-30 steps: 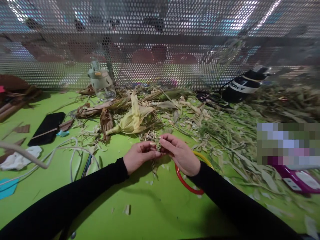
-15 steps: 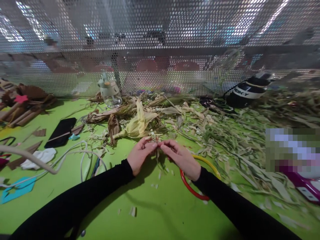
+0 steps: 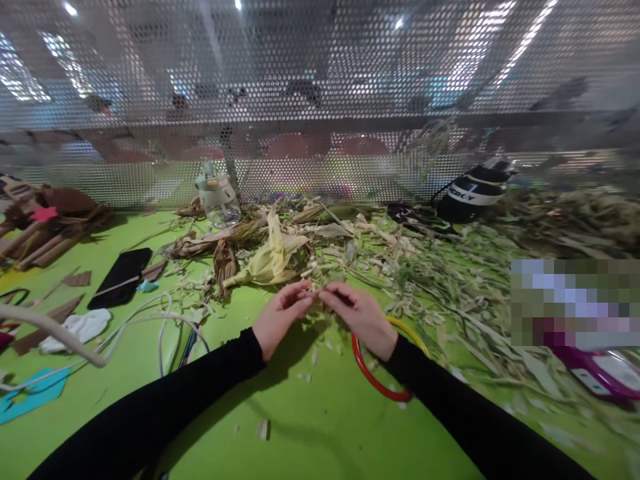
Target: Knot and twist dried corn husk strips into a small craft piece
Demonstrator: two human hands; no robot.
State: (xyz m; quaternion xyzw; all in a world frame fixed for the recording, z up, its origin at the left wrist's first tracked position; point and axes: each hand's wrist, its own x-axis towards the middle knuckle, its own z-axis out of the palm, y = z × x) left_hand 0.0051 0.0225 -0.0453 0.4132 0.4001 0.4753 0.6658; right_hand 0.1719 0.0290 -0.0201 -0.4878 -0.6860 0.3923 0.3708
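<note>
My left hand (image 3: pixel 280 317) and my right hand (image 3: pixel 357 313) meet over the green table (image 3: pixel 310 427), fingertips pinched together on a small piece of dried husk (image 3: pixel 316 293) between them. Both arms wear black sleeves. A red and yellow ring (image 3: pixel 373 377) lies on the table under my right wrist. Just beyond my fingers lies a pale yellow corn husk (image 3: pixel 267 257) among brown dried husks (image 3: pixel 225 257).
Shredded husk strips (image 3: pixel 450 280) cover the table's right half. A perforated metal screen (image 3: pixel 320 100) closes the back, with a clear bottle (image 3: pixel 215 197) and a black cap (image 3: pixel 473 190) before it. A black phone (image 3: pixel 120 277), white cables (image 3: pixel 100 333), white cloth and cardboard scraps lie left. A purple device (image 3: pixel 595 367) sits right.
The view has tilted up slightly. My hands stay joined at the fingertips, working the small husk piece, and have shifted a little away from me.
</note>
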